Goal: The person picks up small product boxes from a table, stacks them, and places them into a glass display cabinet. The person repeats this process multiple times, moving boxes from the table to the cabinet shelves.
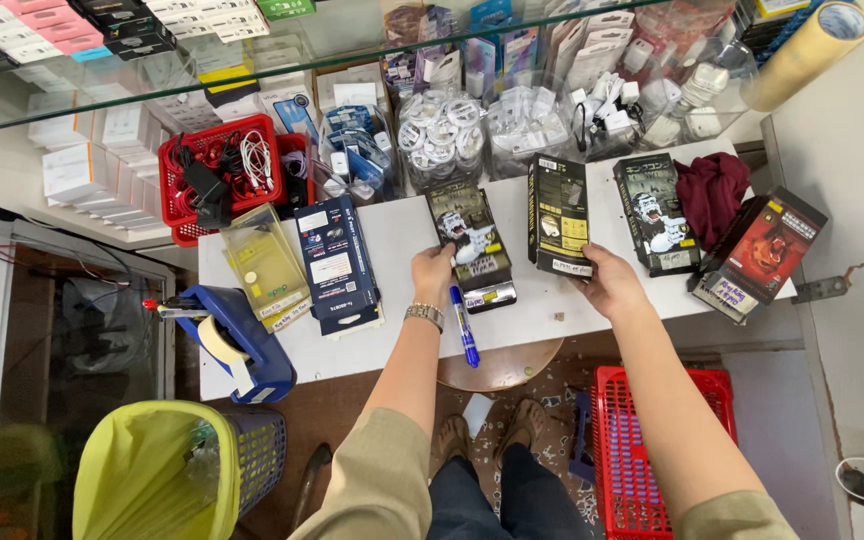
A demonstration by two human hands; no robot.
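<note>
My left hand [432,268] rests on the near left edge of a stack of black printed boxes [472,245] lying on the white table [407,340], fingers curled against it. A wristwatch [425,315] is on that wrist. My right hand [607,283] grips the near end of another stack of black and yellow boxes [561,215]. A blue marker pen [464,325] lies on the table between my forearms.
More box stacks [657,212] [760,255], a dark red cloth [712,190], a blue box stack [337,262], a yellow case [265,262] and a blue tape dispenser [237,340] are on the table. Red baskets [217,175] [632,450], a wooden stool [502,365] and a lined bin [177,470] surround it.
</note>
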